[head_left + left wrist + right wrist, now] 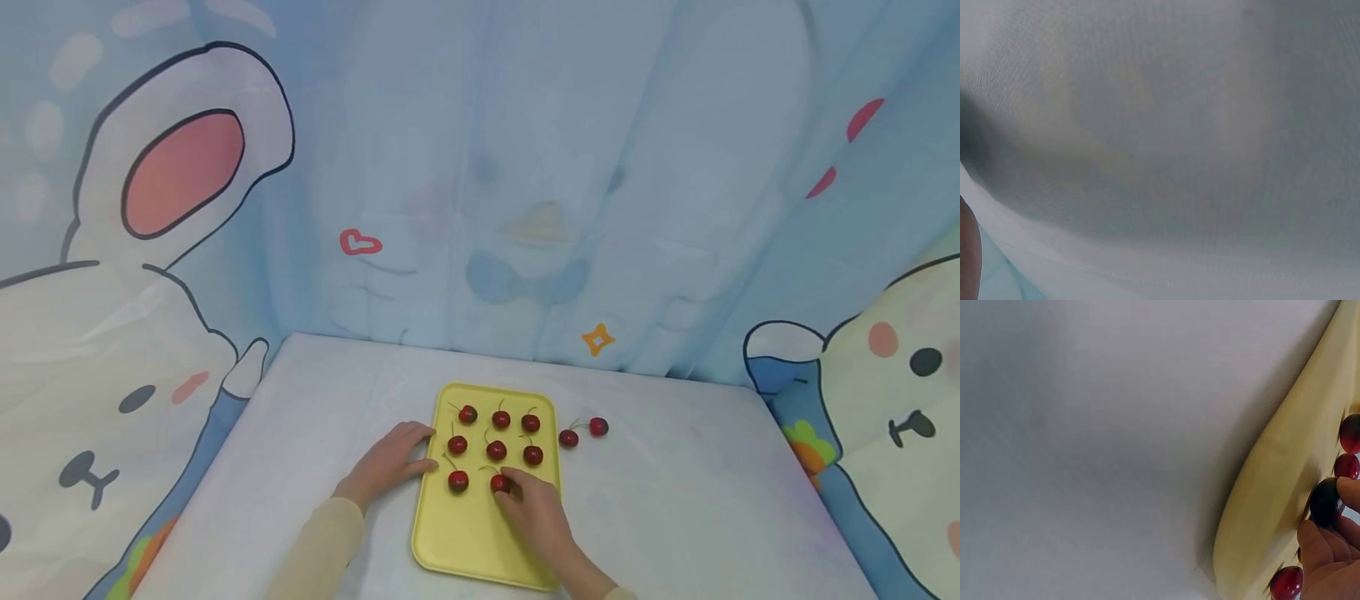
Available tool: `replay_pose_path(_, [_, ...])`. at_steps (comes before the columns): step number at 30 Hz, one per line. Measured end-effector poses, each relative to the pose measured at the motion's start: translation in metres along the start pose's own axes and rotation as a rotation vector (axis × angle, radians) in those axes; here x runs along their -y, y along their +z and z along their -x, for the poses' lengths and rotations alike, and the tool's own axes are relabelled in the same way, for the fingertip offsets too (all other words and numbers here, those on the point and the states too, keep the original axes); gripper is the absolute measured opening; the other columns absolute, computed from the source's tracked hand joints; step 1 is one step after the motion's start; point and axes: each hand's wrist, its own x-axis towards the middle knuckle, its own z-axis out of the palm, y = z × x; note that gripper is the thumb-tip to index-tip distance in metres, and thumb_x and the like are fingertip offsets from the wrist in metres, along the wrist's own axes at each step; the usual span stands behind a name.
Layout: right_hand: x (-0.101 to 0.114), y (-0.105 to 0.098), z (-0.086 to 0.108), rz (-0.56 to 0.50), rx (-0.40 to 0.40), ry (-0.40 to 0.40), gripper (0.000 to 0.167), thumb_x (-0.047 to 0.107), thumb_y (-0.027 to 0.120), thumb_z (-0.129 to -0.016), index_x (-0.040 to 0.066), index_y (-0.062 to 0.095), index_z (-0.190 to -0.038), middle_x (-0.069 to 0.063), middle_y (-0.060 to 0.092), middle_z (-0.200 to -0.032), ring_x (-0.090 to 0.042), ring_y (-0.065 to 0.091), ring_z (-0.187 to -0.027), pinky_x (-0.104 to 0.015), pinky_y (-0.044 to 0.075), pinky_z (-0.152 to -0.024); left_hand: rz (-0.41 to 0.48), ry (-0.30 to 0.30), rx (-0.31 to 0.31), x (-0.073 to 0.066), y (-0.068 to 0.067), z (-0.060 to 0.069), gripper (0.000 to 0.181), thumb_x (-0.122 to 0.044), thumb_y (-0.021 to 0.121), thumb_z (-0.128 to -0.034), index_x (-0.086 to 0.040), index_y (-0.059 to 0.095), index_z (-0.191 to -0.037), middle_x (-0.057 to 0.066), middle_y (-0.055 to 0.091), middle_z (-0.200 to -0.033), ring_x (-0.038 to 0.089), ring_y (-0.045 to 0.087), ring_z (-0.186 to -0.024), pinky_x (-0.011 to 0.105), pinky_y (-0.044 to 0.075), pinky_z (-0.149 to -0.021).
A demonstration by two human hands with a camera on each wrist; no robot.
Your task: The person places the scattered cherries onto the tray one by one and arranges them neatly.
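Note:
A yellow tray [465,533] lies on the table with red cherries in rows on it, stems attached. My right hand [536,510] is over the tray and pinches a cherry [499,482] between thumb and fingers, beside another cherry [458,481] in the nearest row. The right wrist view shows the same pinched cherry [1324,503], dark, low over the tray [1266,481]. At the tray's left edge, my left hand [386,462] touches the rim with its fingertips and thumb, fingers extended. The left wrist view shows mostly pale blurred cloth.
Two more cherries, one nearer [568,438] and one farther [597,427], lie on the white tablecloth [675,500] right of the tray. Behind the table hangs a blue curtain [420,167] printed with cartoon animals, which also covers both sides.

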Motion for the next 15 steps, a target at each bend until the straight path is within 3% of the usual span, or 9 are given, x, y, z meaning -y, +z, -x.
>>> replay_pose_path(10, [-0.001,-0.002,-0.002,-0.035,-0.001,0.028,0.034,0.013,0.077,-0.083,0.003,0.07,-0.114,-0.012,0.072,-0.105,-0.024,0.069,-0.093,-0.038,0.059,-0.08,0.011,-0.005,0.0,0.001,0.0,-0.001,0.054,-0.039,0.067,-0.0913,-0.01,0.054,-0.134,0.005,0.055,-0.133,0.023,0.048,-0.129,0.039,0.038,-0.112])
replay_pose_path(15, [0.0,-0.012,0.0,-0.104,0.015,0.118,0.038,0.017,0.075,-0.086,0.003,0.067,-0.121,-0.015,0.067,-0.119,-0.03,0.067,-0.103,-0.039,0.058,-0.086,0.01,-0.003,-0.005,0.002,0.002,0.0,0.054,-0.04,0.067,-0.0915,-0.009,0.054,-0.134,0.005,0.055,-0.133,0.023,0.048,-0.129,0.04,0.038,-0.112])
